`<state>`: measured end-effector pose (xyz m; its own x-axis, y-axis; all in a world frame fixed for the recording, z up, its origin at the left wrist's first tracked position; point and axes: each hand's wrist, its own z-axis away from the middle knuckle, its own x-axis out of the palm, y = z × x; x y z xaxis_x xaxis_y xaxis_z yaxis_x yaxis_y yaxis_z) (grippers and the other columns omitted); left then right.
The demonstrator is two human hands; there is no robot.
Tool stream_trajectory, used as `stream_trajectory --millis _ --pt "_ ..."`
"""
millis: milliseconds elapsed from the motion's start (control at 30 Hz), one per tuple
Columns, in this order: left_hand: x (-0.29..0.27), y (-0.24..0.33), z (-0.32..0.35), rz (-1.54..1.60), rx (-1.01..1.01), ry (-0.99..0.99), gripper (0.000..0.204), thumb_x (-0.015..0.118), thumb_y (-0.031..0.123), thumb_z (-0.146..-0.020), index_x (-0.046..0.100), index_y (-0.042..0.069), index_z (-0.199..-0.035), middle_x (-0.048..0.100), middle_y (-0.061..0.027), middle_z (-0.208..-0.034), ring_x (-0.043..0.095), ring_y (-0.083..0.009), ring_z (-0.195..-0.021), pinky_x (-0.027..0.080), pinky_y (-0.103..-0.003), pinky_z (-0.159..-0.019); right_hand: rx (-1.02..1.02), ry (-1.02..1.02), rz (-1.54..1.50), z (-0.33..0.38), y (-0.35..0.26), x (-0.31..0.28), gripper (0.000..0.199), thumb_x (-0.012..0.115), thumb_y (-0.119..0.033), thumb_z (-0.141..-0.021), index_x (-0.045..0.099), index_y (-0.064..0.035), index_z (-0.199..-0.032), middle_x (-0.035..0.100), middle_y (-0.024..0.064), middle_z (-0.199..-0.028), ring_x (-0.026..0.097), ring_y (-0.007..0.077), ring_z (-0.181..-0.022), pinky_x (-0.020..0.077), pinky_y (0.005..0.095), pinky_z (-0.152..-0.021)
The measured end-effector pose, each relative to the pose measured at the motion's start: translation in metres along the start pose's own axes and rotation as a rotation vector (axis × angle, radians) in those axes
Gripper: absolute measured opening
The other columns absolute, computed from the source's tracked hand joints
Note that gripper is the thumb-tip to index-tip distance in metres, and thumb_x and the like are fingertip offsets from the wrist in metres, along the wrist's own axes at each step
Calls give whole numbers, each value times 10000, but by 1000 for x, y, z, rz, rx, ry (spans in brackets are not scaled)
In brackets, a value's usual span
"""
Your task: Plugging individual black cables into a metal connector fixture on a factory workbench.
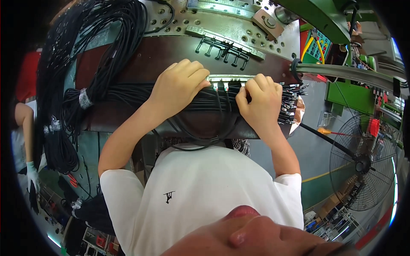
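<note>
A narrow metal mould bar [230, 78] lies across the brown work surface in front of me, with small slots along its edge. White cable connectors [226, 87] sit along its near side, their black cables [221, 106] running toward me into a loop. My left hand [179, 85] is closed at the bar's left end, thumb and forefinger together; whatever they hold is hidden. At the right part of the bar, my right hand [261, 100] has its fingers curled and pinched on a cable connector, mostly covered by the fingertips.
Beyond my hands lies a second metal bar [226, 41] with black moulded pieces hanging from it. Thick bundles of black cable [115, 47] cover the left side. A perforated steel plate [179, 27] is at the back. At right stand pliers [314, 47] and a fan [363, 164].
</note>
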<state>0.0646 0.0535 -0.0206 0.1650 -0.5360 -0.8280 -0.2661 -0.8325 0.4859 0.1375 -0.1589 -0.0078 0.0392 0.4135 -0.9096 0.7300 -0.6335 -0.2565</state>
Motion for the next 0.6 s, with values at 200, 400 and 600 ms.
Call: stream_trajectory --millis 200,400,600 --pt "2 -1 -3 25 10 33 192 652 155 -816 613 34 -959 591 -61 -883 545 -248 -790 452 -339 -707 -193 -33 -304 -27 34 -15 175 708 -135 -758 663 -59 -909 614 101 -907 575 283 -838 463 386 -750" --pt "-6 15 -12 1062 -642 146 519 617 331 -900 448 13 -1274 571 -77 -1116 566 -172 -991 474 -308 -846 -92 -77 -600 -35 30 -4 151 657 -93 -813 674 -33 -951 637 94 -851 600 261 -773 485 335 -672" --pt "-7 56 -46 1791 -805 -401 574 343 449 -1002 443 -21 -1314 643 -197 -1049 664 -240 -880 516 -351 -842 -195 166 -412 -108 34 11 157 619 -180 -856 704 -113 -969 670 67 -849 618 246 -783 497 331 -692"
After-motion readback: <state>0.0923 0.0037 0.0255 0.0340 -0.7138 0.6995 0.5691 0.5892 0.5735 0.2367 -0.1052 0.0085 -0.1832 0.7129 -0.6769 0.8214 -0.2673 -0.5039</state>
